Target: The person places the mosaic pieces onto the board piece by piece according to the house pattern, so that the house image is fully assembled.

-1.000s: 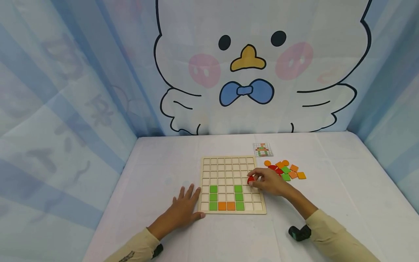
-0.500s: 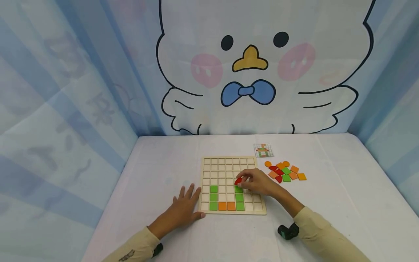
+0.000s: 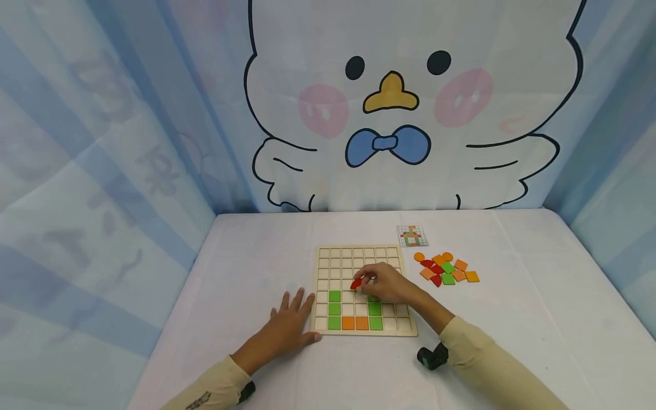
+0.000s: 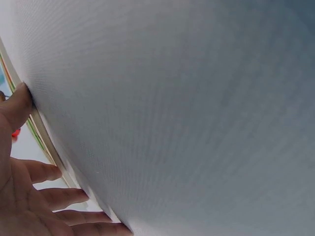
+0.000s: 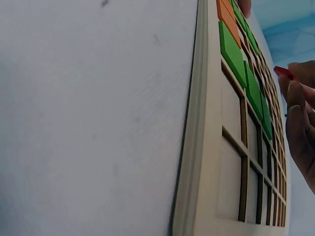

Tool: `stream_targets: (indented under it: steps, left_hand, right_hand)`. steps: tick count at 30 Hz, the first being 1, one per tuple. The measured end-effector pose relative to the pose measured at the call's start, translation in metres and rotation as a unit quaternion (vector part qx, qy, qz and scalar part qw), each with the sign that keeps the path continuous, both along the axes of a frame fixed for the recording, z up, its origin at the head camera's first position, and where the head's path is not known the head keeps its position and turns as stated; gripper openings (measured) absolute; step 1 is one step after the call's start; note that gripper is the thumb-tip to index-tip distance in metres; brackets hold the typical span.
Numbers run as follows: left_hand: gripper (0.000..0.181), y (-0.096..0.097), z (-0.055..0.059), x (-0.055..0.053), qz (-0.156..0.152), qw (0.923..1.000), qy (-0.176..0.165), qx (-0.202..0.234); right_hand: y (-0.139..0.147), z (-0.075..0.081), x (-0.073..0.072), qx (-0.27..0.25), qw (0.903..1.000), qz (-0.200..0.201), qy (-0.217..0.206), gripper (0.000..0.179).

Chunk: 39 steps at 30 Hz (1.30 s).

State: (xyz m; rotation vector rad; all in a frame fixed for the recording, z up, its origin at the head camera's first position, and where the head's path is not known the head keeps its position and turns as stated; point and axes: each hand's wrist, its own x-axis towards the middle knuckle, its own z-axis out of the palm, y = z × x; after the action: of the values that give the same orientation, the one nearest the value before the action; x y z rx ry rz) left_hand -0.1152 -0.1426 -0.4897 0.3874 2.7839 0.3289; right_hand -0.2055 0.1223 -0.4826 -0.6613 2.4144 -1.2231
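1. I see the table [image 3: 512, 319] carrying the grid board [image 3: 322, 285] near its middle.
2. My left hand [image 3: 287, 324] lies spread flat on the table, thumb touching the board's left edge.
3. My right hand [image 3: 386, 283] pinches the red piece [image 3: 356, 283] above the board's middle cells, leftward of its fingers; this hand is nearer.

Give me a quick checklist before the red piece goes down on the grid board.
1. Red piece pinched in right hand: ok.
2. Left hand flat against the grid board edge, steadying it: ok.
3. Cells under the red piece, above the green tiles, free: ok.
4. Red piece turned to fit a cell: cannot tell.
5. Pattern card in view for comparison: ok, but too small to read.
6. Spare pieces off the board: ok.
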Motion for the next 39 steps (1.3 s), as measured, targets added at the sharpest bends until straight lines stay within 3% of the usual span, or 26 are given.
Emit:
stream_targets:
  steps: [23,39]
  left_hand:
    - [0.088,-0.001,0.000,0.000,-0.005,1.0000,-0.004,0.002]
    - [0.088,-0.001,0.000,-0.001,-0.012,0.9999,-0.001,-0.007]
  right_hand:
    - [-0.055,-0.010,-0.016,0.017,0.9996,0.021,0.005,0.019]
    - [-0.072,-0.013,-0.019,0.067,0.9962,0.030,0.047,0.023]
